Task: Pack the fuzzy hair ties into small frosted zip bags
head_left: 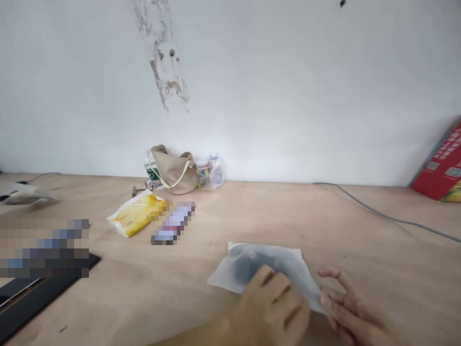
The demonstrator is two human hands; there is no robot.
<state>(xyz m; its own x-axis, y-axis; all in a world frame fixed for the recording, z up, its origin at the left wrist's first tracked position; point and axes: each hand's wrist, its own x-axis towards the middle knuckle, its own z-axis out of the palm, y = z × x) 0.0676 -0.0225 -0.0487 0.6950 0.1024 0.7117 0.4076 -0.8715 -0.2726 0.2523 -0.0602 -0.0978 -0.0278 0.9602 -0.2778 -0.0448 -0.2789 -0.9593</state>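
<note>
A frosted, translucent plastic bag (pixel 288 259) with something dark inside lies on the table in front of me. My left hand (pixel 273 302) is curled closed over its near side, with the knuckles up; the fingertips are hidden beneath the hand. At the bag's right corner, my right hand (pixel 349 307) pinches the edge between thumb and fingers, while one finger sticks out away from it. Some blur covers both hands, and what the dark contents are cannot be made out.
Left of the bag lie a pixelated phone-like object (pixel 175 222) and a yellow-and-white packet (pixel 139 211). A beige handbag (pixel 176 170) and a clear bag of small items (pixel 212 172) stand by the wall. A grey cable (pixel 382 215) and red box (pixel 437 168) are right; a black flat object (pixel 46 298) is left.
</note>
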